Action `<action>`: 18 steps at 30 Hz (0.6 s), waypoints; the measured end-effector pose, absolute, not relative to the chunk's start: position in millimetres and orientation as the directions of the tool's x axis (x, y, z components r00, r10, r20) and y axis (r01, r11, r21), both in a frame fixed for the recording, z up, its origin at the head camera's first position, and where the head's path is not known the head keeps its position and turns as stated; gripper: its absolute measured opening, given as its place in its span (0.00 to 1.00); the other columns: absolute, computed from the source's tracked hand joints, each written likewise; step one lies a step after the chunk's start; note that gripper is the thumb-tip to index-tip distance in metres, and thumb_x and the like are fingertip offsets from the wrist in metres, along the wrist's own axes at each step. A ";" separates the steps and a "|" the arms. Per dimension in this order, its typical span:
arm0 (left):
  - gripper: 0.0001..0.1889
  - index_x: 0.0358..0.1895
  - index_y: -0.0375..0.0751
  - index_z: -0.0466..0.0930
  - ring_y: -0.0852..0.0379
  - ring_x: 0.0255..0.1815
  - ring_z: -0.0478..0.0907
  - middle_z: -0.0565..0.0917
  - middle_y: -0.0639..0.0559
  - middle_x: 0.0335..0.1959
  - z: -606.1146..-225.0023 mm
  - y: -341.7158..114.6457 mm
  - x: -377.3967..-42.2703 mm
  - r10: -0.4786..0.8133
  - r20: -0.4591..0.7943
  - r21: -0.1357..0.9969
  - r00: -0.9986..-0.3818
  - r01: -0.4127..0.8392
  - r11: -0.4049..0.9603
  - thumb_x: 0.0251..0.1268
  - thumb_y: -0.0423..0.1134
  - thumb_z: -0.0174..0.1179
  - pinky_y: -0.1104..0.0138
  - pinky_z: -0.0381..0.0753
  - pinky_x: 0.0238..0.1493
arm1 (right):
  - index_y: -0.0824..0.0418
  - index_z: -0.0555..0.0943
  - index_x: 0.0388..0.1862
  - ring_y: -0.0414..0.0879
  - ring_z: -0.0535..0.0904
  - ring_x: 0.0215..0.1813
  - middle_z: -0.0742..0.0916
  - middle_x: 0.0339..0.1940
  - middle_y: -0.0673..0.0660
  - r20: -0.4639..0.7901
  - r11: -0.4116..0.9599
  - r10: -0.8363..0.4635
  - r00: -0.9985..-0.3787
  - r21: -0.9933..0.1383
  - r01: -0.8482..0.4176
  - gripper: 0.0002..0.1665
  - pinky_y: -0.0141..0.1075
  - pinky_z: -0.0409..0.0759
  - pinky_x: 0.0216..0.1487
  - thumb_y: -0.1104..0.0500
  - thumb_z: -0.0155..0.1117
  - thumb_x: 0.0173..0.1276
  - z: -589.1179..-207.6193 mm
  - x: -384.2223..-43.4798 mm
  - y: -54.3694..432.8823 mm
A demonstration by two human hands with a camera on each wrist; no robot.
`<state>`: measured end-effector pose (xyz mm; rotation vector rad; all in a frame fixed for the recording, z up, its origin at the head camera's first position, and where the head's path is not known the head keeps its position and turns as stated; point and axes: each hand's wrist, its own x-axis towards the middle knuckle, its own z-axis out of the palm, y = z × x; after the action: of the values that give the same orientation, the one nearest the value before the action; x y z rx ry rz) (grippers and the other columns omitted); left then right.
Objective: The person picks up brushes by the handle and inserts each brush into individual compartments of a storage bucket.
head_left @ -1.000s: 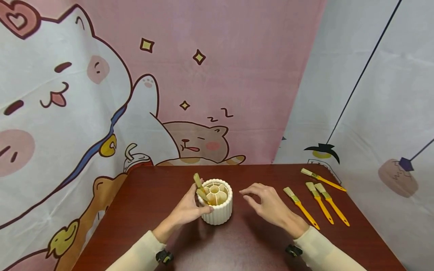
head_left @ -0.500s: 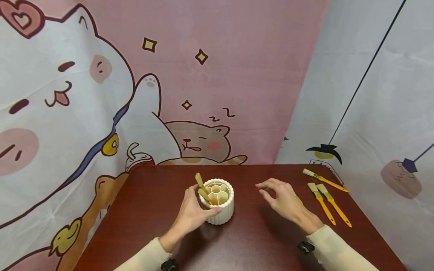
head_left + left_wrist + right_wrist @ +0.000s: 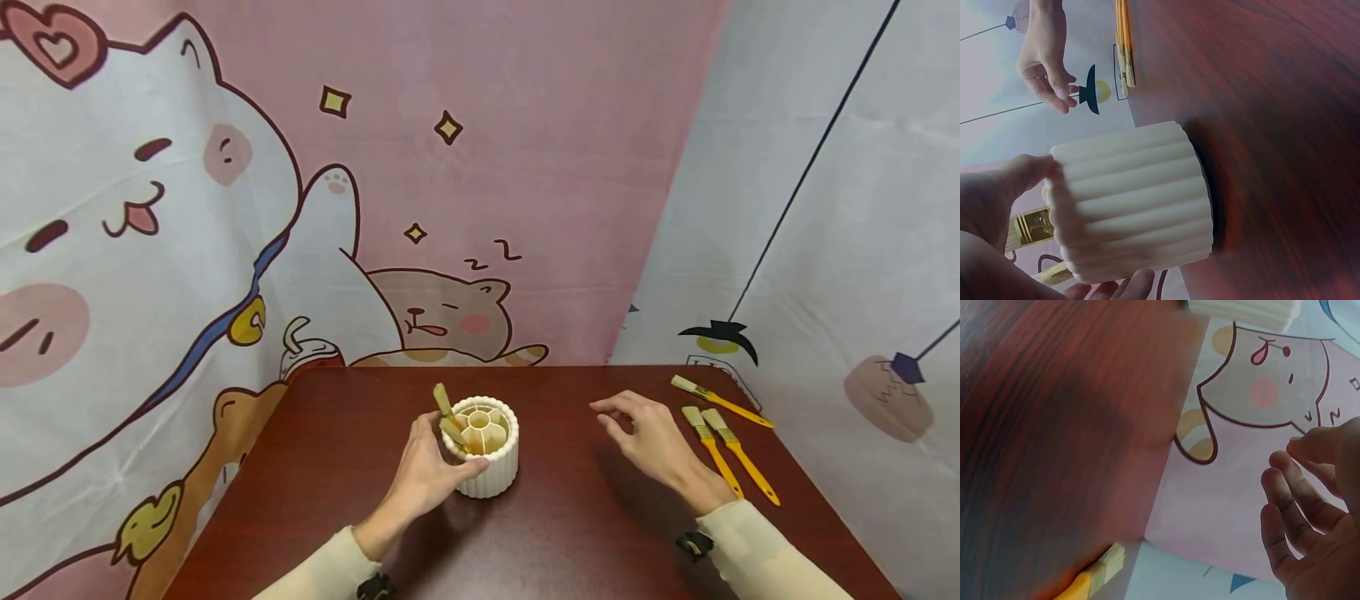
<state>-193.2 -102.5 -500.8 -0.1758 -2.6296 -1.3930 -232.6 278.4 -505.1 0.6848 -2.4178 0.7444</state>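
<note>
My left hand (image 3: 424, 471) grips a white ribbed round brush holder (image 3: 497, 473) by its left side, thumb at the front rim. Its open top shows a ring of compartments round a small central tube. Two paintbrushes stand in it on the left, bristles up; in the left wrist view the metal collar of one paintbrush (image 3: 1036, 225) shows beside the rim. My right hand (image 3: 651, 437) hovers above the table right of the holder, fingers loosely bent, holding nothing. A paintbrush (image 3: 1105, 565) lies below it in the right wrist view; the hand hides that one in the head view.
Two yellow-handled paintbrushes (image 3: 738, 454) lie side by side at the table's right. Another paintbrush (image 3: 723, 402) lies slanted behind them. The dark red table (image 3: 337, 442) ends at a cartoon-printed cloth backdrop (image 3: 570, 208) at the back and sides.
My right hand has moved right, away from the holder and over the nearest loose paintbrush, which it now covers. The left hand keeps its grip; the holder stays in place.
</note>
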 end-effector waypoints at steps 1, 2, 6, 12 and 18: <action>0.56 0.74 0.30 0.68 0.41 0.66 0.79 0.76 0.38 0.66 -500.7 -102.7 -193.3 0.033 0.195 0.809 -0.980 0.179 0.560 0.46 0.54 0.90 0.46 0.76 0.69 | 0.54 0.93 0.53 0.44 0.83 0.37 0.92 0.48 0.49 0.594 0.729 -0.302 -0.745 -0.360 -0.582 0.16 0.37 0.81 0.38 0.67 0.81 0.69 -506.1 -233.1 281.3; 0.56 0.74 0.30 0.68 0.41 0.66 0.79 0.77 0.38 0.65 -500.5 -103.0 -193.4 0.037 0.195 0.808 -0.980 0.182 0.561 0.47 0.54 0.90 0.46 0.77 0.68 | 0.54 0.93 0.53 0.43 0.82 0.36 0.92 0.47 0.49 0.590 0.737 -0.297 -0.751 -0.358 -0.573 0.15 0.37 0.81 0.37 0.66 0.81 0.69 -506.8 -233.6 284.1; 0.55 0.74 0.30 0.69 0.41 0.65 0.79 0.78 0.39 0.64 -499.4 -104.9 -193.6 0.054 0.199 0.807 -0.978 0.195 0.558 0.47 0.53 0.89 0.45 0.77 0.67 | 0.55 0.93 0.53 0.43 0.81 0.35 0.92 0.47 0.50 0.578 0.756 -0.284 -0.765 -0.356 -0.549 0.14 0.38 0.83 0.36 0.66 0.80 0.71 -510.6 -235.5 295.3; 0.51 0.72 0.31 0.72 0.43 0.63 0.79 0.80 0.43 0.62 -497.3 -108.2 -194.8 0.084 0.214 0.809 -0.973 0.225 0.543 0.47 0.51 0.89 0.47 0.77 0.66 | 0.59 0.93 0.53 0.44 0.84 0.38 0.92 0.47 0.54 0.572 0.771 -0.271 -0.774 -0.352 -0.530 0.15 0.43 0.85 0.37 0.68 0.80 0.69 -519.8 -237.5 311.0; 0.46 0.70 0.32 0.75 0.50 0.51 0.79 0.81 0.47 0.57 -498.0 -111.5 -196.6 0.120 0.230 0.801 -0.966 0.258 0.541 0.49 0.48 0.88 0.55 0.79 0.54 | 0.59 0.93 0.52 0.40 0.78 0.32 0.92 0.46 0.57 0.546 0.791 -0.257 -0.798 -0.356 -0.498 0.16 0.35 0.78 0.32 0.70 0.80 0.67 -529.0 -238.5 326.7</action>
<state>-196.6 -111.5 -498.0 -0.3243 -2.6259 -1.4017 -238.5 326.7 -529.0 0.5637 -2.5005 0.6811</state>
